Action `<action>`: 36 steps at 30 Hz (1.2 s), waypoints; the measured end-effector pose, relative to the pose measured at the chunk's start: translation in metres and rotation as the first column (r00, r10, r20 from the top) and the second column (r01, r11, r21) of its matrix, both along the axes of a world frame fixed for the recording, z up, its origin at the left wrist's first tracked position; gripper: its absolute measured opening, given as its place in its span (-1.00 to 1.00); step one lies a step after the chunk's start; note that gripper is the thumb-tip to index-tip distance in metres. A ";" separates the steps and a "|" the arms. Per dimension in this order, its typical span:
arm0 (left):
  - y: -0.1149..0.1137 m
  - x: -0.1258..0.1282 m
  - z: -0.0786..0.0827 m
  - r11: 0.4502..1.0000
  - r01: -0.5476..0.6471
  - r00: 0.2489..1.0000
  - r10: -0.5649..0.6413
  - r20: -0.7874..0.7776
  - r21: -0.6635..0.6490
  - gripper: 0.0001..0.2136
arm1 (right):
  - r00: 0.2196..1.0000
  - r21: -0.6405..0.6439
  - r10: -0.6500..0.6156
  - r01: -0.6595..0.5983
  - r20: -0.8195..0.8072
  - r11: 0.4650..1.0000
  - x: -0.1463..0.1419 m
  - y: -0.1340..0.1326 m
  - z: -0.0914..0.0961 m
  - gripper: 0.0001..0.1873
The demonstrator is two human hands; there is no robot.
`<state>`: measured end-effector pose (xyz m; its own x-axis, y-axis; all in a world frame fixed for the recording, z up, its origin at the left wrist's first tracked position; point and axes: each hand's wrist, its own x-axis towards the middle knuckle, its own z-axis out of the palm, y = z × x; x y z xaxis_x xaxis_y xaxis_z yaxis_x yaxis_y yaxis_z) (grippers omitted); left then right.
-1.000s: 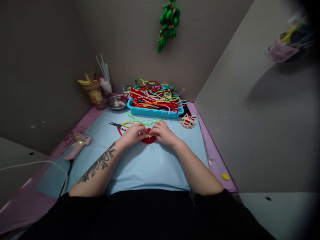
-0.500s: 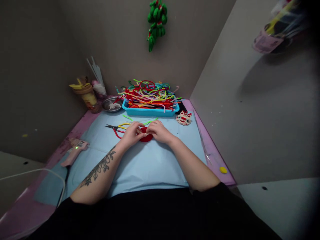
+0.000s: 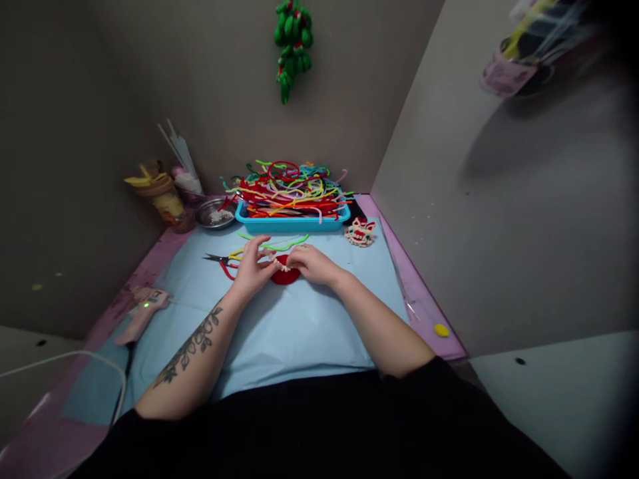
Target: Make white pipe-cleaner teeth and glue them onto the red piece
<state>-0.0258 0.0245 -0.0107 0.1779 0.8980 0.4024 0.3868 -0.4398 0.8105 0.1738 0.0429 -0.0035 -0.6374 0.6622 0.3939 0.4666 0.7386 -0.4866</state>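
Closest to my camera, both bare forearms reach out over the pale blue mat (image 3: 279, 332), the left one tattooed. On the mat's left edge lies a pink glue gun (image 3: 141, 310) with a green light lit. A small yellow blob (image 3: 441, 329) sits on the pink border at the right.

In the middle of the mat the two hands meet over a red disc (image 3: 285, 277), which lies flat with a whitish beaded strip (image 3: 282, 266) across its top. My right hand (image 3: 313, 263) is curled down, fingertips clamped on the disc's right edge at the strip's end. My left hand (image 3: 251, 269) has its fingers lifted and spread, thumb close by the strip. I cannot tell whether it pinches anything.

Just beyond the left hand lie scissors (image 3: 218, 258) and loose green pipe cleaners (image 3: 279, 243). Farther back stand a blue tray (image 3: 292, 225) heaped with coloured pipe cleaners, a small lion-face piece (image 3: 359, 233) to its right, and a metal dish (image 3: 214, 213) to its left.
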 end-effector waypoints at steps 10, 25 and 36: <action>-0.005 -0.001 0.002 0.971 -0.222 0.939 0.236 -0.249 0.083 -0.52 | 0.999 0.014 -0.032 0.032 0.015 0.999 0.000 -0.001 0.001 -0.80; -0.007 0.010 -0.011 0.999 0.033 0.999 -0.035 -0.041 -0.031 -0.44 | 1.000 0.020 -0.024 0.024 0.005 1.000 -0.002 0.006 -0.004 -0.83; -0.006 0.018 -0.005 0.995 0.026 1.000 -0.027 -0.014 -0.095 -0.45 | 0.998 -0.018 -0.017 0.016 -0.064 1.000 -0.001 0.003 0.000 -0.85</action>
<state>-0.0074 0.0184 -0.0160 0.2076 0.9268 0.3131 0.3884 -0.3719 0.8431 0.1730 0.0459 -0.0032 -0.5998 0.6796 0.4222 0.4460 0.7221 -0.5288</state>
